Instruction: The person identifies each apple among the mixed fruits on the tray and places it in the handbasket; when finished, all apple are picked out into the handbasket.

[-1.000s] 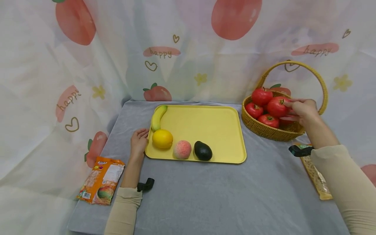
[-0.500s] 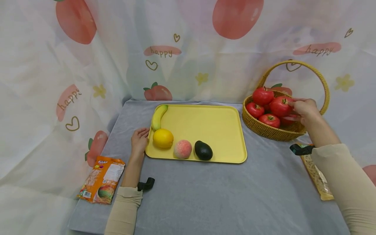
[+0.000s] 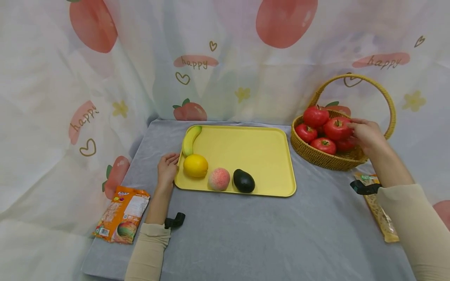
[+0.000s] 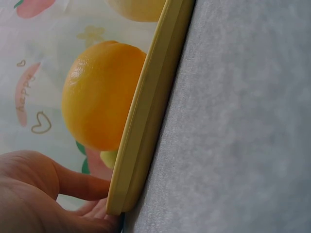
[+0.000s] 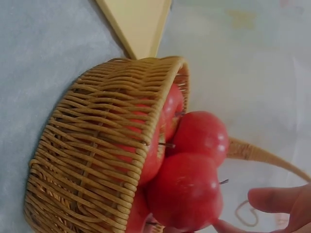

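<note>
In the head view my left hand (image 3: 167, 168) is at the left edge of the yellow tray (image 3: 242, 148). The left wrist view shows its thumb and fingers pinching the tray's rim. A banana (image 3: 191, 140), a lemon (image 3: 195, 166), a peach (image 3: 219, 179) and an avocado (image 3: 244, 181) lie on the tray. At the right, my right hand (image 3: 367, 134) is beside a red apple (image 3: 336, 128) resting on others in a wicker basket (image 3: 313, 156). In the right wrist view the thumb stands off this apple (image 5: 184, 191), while a fingertip is right at its side.
An orange snack packet (image 3: 123, 216) lies left of my left forearm. Another packet (image 3: 381, 212) lies partly under my right forearm. The basket's tall handle (image 3: 391, 105) arches behind my right hand. A patterned curtain (image 3: 225, 86) hangs behind the grey-covered table (image 3: 263, 234).
My right hand has loosened from the apple and drawn slightly back to the right; the apple stays on the pile. The left hand keeps its place at the tray.
</note>
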Demonstrator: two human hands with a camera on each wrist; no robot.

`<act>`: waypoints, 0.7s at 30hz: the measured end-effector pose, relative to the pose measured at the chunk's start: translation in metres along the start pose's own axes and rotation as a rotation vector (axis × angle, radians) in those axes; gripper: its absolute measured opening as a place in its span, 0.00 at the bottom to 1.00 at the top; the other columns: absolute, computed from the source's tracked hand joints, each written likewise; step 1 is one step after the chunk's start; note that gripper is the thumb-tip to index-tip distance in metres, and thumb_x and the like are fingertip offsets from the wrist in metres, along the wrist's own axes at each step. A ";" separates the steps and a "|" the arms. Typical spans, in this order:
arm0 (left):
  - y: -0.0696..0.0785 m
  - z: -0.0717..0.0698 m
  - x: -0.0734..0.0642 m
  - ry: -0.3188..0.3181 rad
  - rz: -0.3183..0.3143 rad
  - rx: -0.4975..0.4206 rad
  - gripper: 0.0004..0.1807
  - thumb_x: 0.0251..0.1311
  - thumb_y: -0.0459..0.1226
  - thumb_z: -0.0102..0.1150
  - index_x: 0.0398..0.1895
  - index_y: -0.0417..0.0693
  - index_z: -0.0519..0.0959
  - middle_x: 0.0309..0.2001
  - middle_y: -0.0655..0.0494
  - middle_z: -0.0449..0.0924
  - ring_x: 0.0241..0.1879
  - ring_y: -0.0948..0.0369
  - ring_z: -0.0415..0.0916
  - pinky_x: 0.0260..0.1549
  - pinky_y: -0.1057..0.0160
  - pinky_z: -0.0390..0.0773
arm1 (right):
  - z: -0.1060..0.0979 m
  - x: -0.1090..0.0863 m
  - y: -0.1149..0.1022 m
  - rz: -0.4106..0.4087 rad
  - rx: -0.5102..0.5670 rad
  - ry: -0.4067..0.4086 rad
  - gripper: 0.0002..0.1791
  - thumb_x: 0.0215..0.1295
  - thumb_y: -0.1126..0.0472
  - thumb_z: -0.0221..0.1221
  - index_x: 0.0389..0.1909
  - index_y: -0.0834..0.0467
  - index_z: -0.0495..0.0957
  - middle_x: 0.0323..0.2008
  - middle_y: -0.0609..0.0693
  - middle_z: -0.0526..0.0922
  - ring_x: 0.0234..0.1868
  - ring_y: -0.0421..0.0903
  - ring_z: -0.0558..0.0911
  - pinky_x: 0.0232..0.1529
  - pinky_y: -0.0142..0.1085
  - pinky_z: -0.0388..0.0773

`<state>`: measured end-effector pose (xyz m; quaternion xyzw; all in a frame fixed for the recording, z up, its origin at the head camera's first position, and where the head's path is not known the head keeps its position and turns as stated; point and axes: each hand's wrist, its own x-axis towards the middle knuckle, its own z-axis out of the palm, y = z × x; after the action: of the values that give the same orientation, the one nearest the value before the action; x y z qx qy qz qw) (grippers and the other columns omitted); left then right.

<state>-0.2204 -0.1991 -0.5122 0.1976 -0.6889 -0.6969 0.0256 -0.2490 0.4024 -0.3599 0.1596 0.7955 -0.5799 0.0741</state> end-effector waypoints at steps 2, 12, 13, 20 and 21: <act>0.000 0.001 0.001 -0.003 0.003 0.002 0.30 0.67 0.17 0.41 0.72 0.36 0.65 0.69 0.40 0.72 0.70 0.50 0.71 0.70 0.54 0.71 | 0.000 -0.005 0.000 -0.016 -0.039 0.009 0.41 0.82 0.47 0.44 0.84 0.64 0.41 0.53 0.39 0.68 0.50 0.34 0.72 0.42 0.20 0.78; 0.003 -0.009 0.001 0.008 0.007 0.040 0.28 0.70 0.20 0.46 0.72 0.35 0.66 0.69 0.38 0.73 0.71 0.49 0.71 0.70 0.53 0.71 | 0.008 -0.034 -0.003 -0.021 0.164 -0.093 0.47 0.75 0.44 0.58 0.85 0.56 0.46 0.68 0.44 0.66 0.56 0.35 0.70 0.45 0.19 0.78; 0.003 -0.012 0.001 0.011 0.011 0.038 0.27 0.70 0.20 0.46 0.73 0.35 0.66 0.69 0.37 0.72 0.71 0.48 0.70 0.70 0.52 0.71 | 0.009 -0.036 -0.003 -0.023 0.194 -0.104 0.48 0.74 0.45 0.60 0.85 0.56 0.46 0.65 0.42 0.68 0.55 0.34 0.72 0.45 0.20 0.79; 0.008 -0.030 -0.009 0.033 0.034 0.027 0.28 0.69 0.22 0.50 0.73 0.33 0.67 0.69 0.36 0.72 0.70 0.46 0.71 0.69 0.51 0.71 | 0.019 -0.051 0.002 -0.087 0.206 -0.196 0.43 0.75 0.49 0.60 0.82 0.56 0.52 0.71 0.49 0.64 0.51 0.30 0.78 0.49 0.23 0.81; 0.010 -0.031 -0.010 0.023 0.041 0.032 0.27 0.71 0.23 0.50 0.73 0.34 0.67 0.70 0.37 0.71 0.70 0.46 0.70 0.69 0.51 0.71 | 0.021 -0.053 0.002 -0.103 0.200 -0.202 0.39 0.75 0.50 0.60 0.80 0.55 0.56 0.68 0.47 0.67 0.50 0.29 0.79 0.50 0.23 0.81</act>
<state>-0.2042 -0.2262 -0.4989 0.1918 -0.7035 -0.6829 0.0445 -0.2001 0.3746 -0.3526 0.0660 0.7294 -0.6723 0.1075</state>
